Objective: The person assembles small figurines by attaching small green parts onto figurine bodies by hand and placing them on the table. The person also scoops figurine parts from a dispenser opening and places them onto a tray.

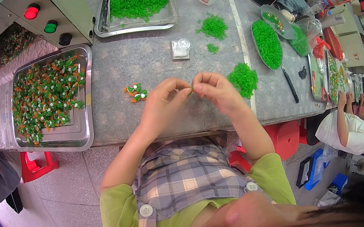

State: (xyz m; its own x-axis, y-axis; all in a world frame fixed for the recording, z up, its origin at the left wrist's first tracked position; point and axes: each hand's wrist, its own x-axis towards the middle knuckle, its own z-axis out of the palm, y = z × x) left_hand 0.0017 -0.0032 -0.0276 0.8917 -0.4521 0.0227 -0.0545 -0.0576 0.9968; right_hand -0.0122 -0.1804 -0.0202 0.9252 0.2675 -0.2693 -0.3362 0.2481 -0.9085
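Over the grey worktable, my left hand (166,104) and my right hand (219,90) meet at their fingertips. Both pinch something tiny between them; a bit of green shows, but its kind is hidden. A small cluster of orange, green and white pieces (136,93) lies just left of my left hand. Beside my right hand is a heap of small green pieces (243,80). Farther off are a looser green heap (214,27) and a small white block with a clear round cup (181,47) on it.
A metal tray (89,76) of mixed pieces stands left, below a machine with red and green buttons (51,26). Another tray (136,29) of green pieces is at the back. An oval green-filled dish (268,44) and a black pen-like tool (291,85) lie right. Co-workers sit both sides.
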